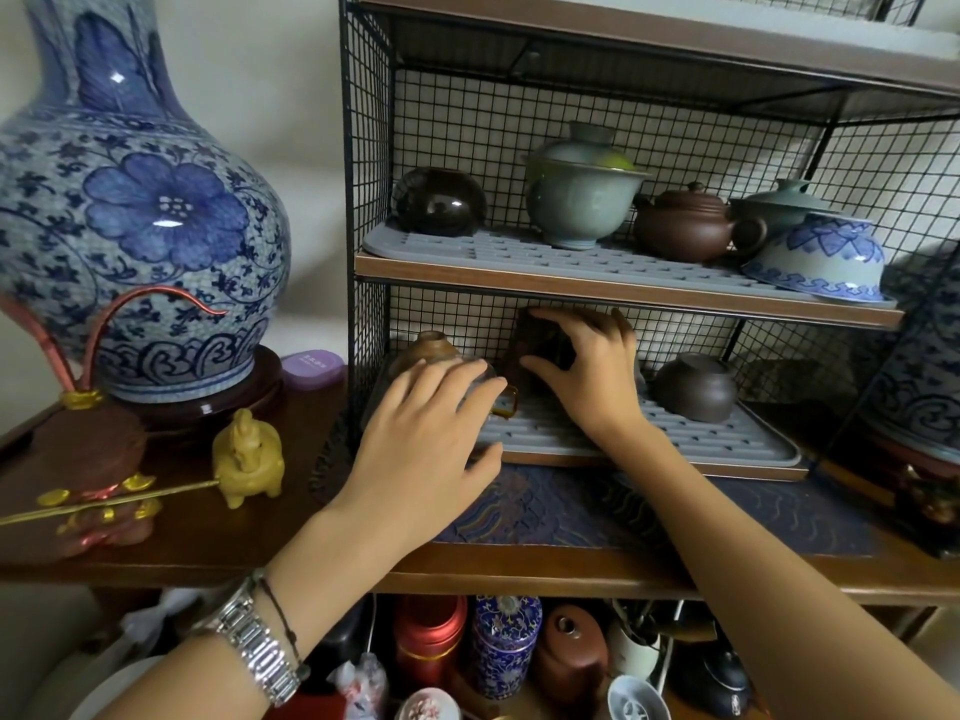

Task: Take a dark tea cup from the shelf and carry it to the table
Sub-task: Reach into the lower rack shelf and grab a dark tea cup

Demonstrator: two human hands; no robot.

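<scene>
On the lower shelf's grey ribbed mat, my right hand is curled around a dark tea cup. The thumb is at its left side and the fingers are over its top, so most of the cup is hidden. My left hand lies palm down with spread fingers over a clear glass vessel with an amber handle at the mat's left end. A second dark cup stands upside down to the right, and a brown cup stands behind my left fingers.
The wire-mesh shelf rack stands on a wooden table with a blue patterned cloth. The upper shelf holds a dark round cup, a celadon lidded bowl, a brown teapot and a blue-white bowl. A large vase and a yellow figurine stand on the left.
</scene>
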